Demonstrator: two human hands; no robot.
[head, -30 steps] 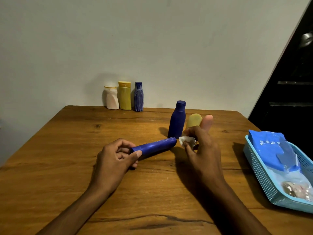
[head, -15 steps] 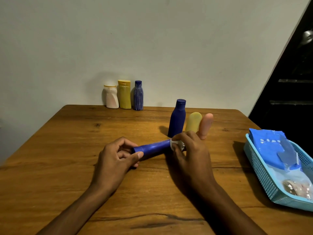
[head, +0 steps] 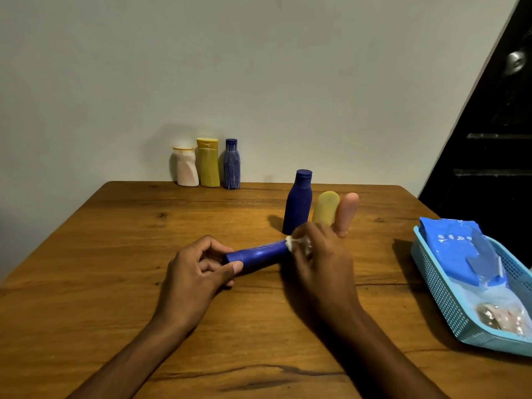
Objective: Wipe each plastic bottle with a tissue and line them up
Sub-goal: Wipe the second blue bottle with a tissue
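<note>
A blue tube bottle (head: pixel 259 254) is held level over the wooden table (head: pixel 115 254). My left hand (head: pixel 198 272) grips its near end. My right hand (head: pixel 319 260) pinches a white tissue (head: pixel 295 241) against the bottle's far end, which the tissue and fingers hide. Behind them stand a dark blue bottle (head: pixel 298 201), a yellow bottle (head: pixel 325 207) and a peach bottle (head: pixel 347 213). At the wall stand a white bottle (head: pixel 185 167), a yellow bottle (head: pixel 207 162) and a striped blue bottle (head: pixel 232 164) in a row.
A light blue plastic basket (head: pixel 437 289) sits at the table's right edge with a blue tissue pack (head: pixel 454 249) and a clear wrapper inside. A dark door is beyond the right side.
My right hand with the tissue has moved left from beyond the bottle's tip onto its far end. The left hand keeps its grip and has barely moved.
</note>
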